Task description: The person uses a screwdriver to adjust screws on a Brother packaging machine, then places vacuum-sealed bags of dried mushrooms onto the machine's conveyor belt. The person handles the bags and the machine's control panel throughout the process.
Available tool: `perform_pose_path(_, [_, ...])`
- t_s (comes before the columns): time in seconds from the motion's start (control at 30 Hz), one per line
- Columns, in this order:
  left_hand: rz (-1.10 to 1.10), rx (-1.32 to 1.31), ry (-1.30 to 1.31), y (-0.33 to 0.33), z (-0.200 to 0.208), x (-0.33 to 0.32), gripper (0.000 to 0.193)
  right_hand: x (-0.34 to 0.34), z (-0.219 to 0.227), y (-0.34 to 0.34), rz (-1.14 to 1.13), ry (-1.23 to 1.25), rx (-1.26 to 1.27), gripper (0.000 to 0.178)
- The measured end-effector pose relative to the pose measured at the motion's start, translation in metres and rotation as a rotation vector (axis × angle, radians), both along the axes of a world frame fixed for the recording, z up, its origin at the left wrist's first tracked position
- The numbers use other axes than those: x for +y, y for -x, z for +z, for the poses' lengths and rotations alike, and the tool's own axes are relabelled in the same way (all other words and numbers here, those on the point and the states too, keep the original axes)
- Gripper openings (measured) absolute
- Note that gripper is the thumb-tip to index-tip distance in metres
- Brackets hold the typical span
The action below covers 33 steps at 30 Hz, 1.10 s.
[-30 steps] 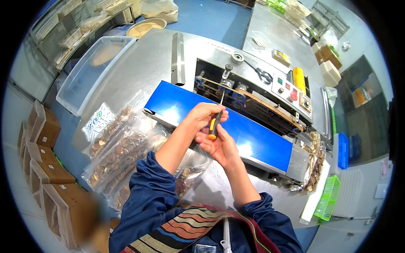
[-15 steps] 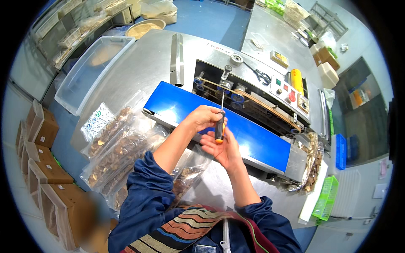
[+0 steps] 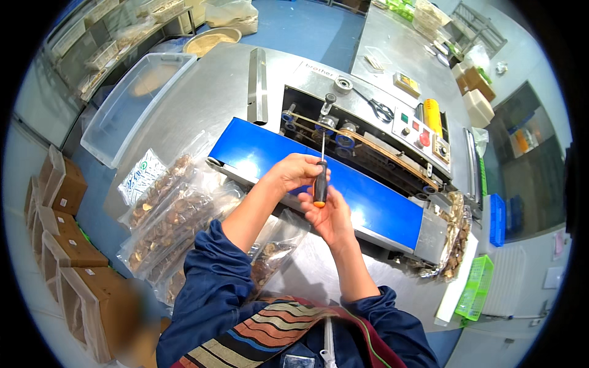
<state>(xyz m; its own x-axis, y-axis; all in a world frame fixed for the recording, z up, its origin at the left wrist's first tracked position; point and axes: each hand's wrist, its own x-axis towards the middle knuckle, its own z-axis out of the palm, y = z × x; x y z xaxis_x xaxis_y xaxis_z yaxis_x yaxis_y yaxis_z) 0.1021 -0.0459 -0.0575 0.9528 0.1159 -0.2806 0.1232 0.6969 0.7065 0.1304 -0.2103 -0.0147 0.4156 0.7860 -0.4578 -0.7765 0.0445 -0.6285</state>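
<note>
My left hand (image 3: pixel 296 172) is closed on the upper part of a screwdriver (image 3: pixel 320 187) with a black handle and orange end. Just below it, my right hand (image 3: pixel 333 218) cups the handle's lower end, palm up, its fingers curled behind and against it. The thin shaft points away from me into the sealing machine (image 3: pixel 380 138), its tip by the rollers (image 3: pixel 328 124) at the left end of the open mechanism. What the tip touches is too small to make out. Below my hands runs the machine's blue conveyor belt (image 3: pixel 380 211).
Clear bags of dried mushrooms (image 3: pixel 178 227) lie left on the steel table (image 3: pixel 208 80). Black scissors (image 3: pixel 381 111) and a metal ring part (image 3: pixel 343 84) rest on the machine's top. A long metal cover strip (image 3: pixel 257 86) lies behind. A clear bin (image 3: pixel 132 104) stands left.
My right hand's fingers have shifted right and curled in closer to the screwdriver handle. The left hand and the screwdriver stay nearly in place.
</note>
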Motion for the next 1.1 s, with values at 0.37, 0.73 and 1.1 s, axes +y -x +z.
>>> perform_pose_path(0.37, [0.016, 0.192, -0.391, -0.004, 0.014, -0.005, 0.027, 0.008, -0.028, 0.015, -0.167, 0.574, -1.270, 0.059])
perform_pose_path(0.73, [-0.063, 0.160, -0.272, 0.000, 0.026, -0.001, 0.039, 0.006, -0.027, 0.013, -0.284, 0.353, -1.089, 0.047])
perform_pose_path(1.1, [-0.007, -0.036, 0.059, 0.005, 0.001, 0.003, 0.032, -0.008, -0.012, -0.012, -0.003, 0.031, -0.181, 0.040])
